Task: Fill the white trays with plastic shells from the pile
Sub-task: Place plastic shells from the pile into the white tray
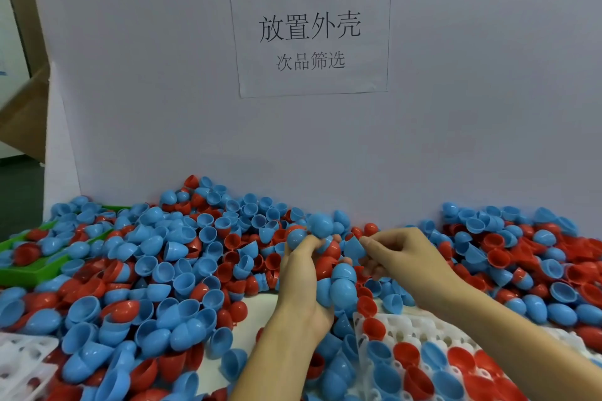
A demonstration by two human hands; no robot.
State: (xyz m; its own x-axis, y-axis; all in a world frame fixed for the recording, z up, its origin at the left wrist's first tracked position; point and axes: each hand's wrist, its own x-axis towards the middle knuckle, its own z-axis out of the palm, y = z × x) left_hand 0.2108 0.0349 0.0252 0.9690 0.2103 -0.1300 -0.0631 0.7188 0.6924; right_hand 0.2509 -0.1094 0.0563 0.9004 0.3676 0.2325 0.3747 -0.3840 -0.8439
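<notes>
**Two hands sorting plastic shells above a half-filled tray**

Seen from the person's head, both hands meet over a deep pile [169, 257] of blue and red shells that spreads across the tabletop to a white board [472, 107] at the back.

The left hand [304, 273] is curled round a bunch of shells, blue ones showing above and below the fingers and red between them, probably kept as a ready supply. The right hand [395, 254] pinches a single blue shell [353, 249] between thumb and fingertips, just beside the left hand's bunch, likely drawing it off to set down.

The white tray [413, 325] lies directly below the hands, at lower right. Its nearer pockets hold red and blue shells, open side up; several farther pockets look empty. The right forearm crosses over part of it.

Loose shells crowd against the tray's left and far edges and could spill into pockets. Another white tray [22, 355] sits at lower left, partly buried. A green tray [22, 273] is at far left under shells. A paper sign [311, 32] with Chinese characters is fixed to the board.
</notes>
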